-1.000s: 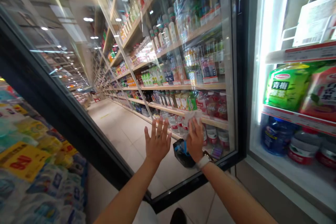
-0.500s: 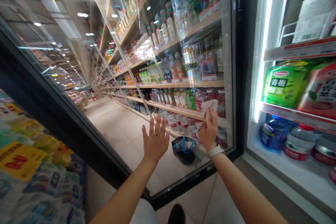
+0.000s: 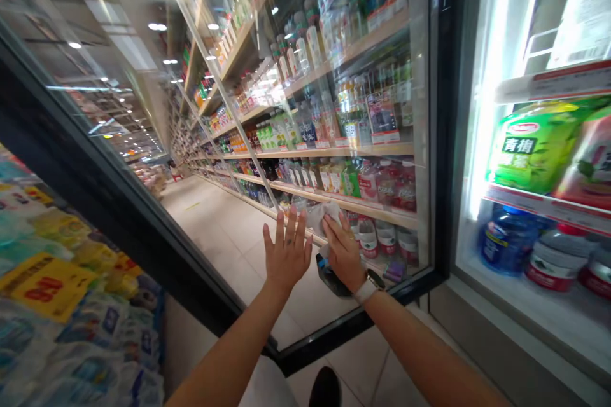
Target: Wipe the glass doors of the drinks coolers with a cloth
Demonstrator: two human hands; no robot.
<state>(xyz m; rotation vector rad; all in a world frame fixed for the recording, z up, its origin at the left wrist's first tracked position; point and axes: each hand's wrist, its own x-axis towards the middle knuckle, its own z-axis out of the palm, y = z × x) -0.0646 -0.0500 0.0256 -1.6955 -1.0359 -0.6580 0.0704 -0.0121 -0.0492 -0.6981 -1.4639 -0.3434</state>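
A glass door (image 3: 224,216) in a black frame stands open in front of me. My left hand (image 3: 287,254) lies flat against the glass with its fingers spread. Just right of it, my right hand (image 3: 344,253) presses a white cloth (image 3: 324,216) to the pane, its fingers laid over the cloth. It could also be a paper wipe; the material is hard to tell. A watch (image 3: 375,280) is on my right wrist. Behind the glass, a black bin or bag (image 3: 329,276) with something blue in it is partly hidden by my right hand.
To the right is a lit refrigerator (image 3: 477,254) with large bottles and a green pack (image 3: 534,149). Seen through the glass, shelves (image 3: 344,151) of drinks line an aisle. At left lie wrapped packs (image 3: 90,362) with a yellow price sign (image 3: 45,286). My shoe (image 3: 325,388) is below the door.
My right hand has slid the cloth left across the glass, from near the door's right side to beside my left hand. My left hand stays on the pane.
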